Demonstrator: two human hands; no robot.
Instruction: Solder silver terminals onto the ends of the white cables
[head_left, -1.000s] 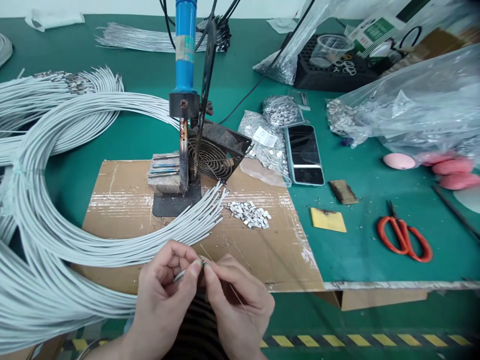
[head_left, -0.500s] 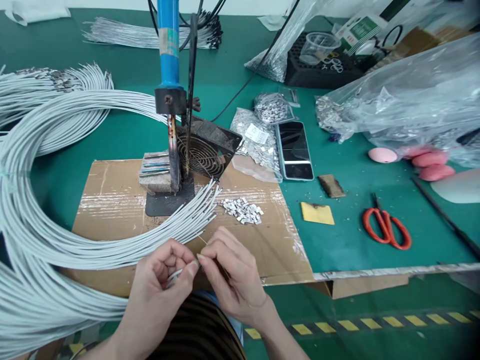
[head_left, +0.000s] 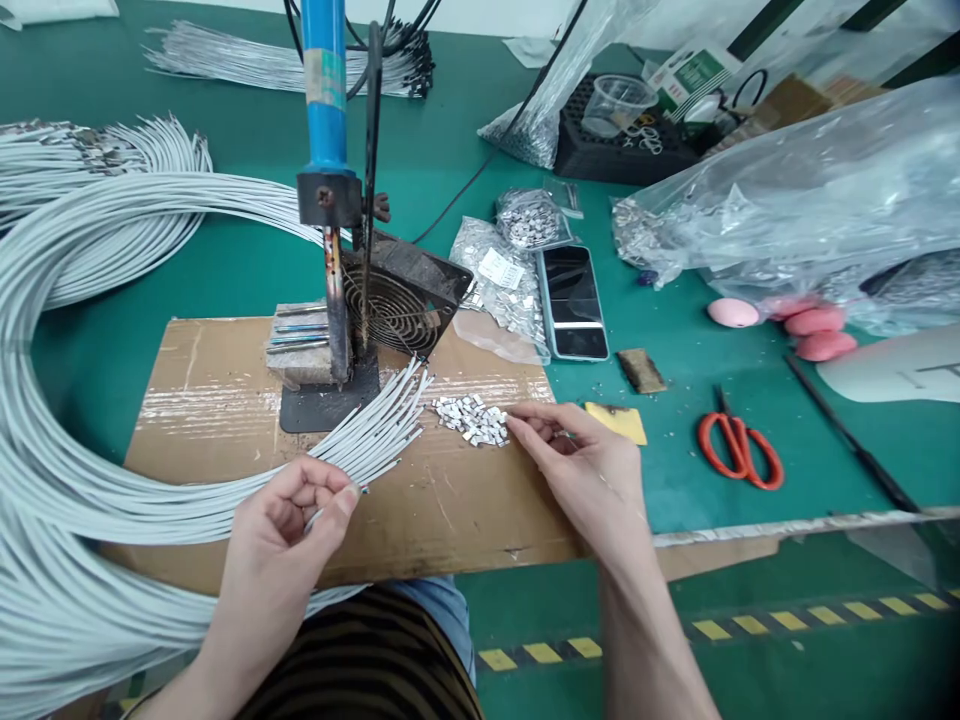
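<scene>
Between the thumb and forefinger of my left hand is the end of a white cable, its tip poking out past the thumb. Just behind that hand lies a bundle of white cables with loose ends fanned to the right. My right hand reaches over the cardboard, thumb and forefinger pinched together at the right edge of a pile of small metal pieces. Whether a piece sits between those fingertips is too small to make out.
A blue-handled soldering iron stands upright in a holder, beside a small black fan. Cardboard covers part of the green table. Rightward lie a phone, a yellow sponge, red-handled scissors and plastic bags.
My right hand has left the cable tip beside my left hand and moved right to the pile of metal pieces. My left hand keeps the cable, shifted slightly left.
</scene>
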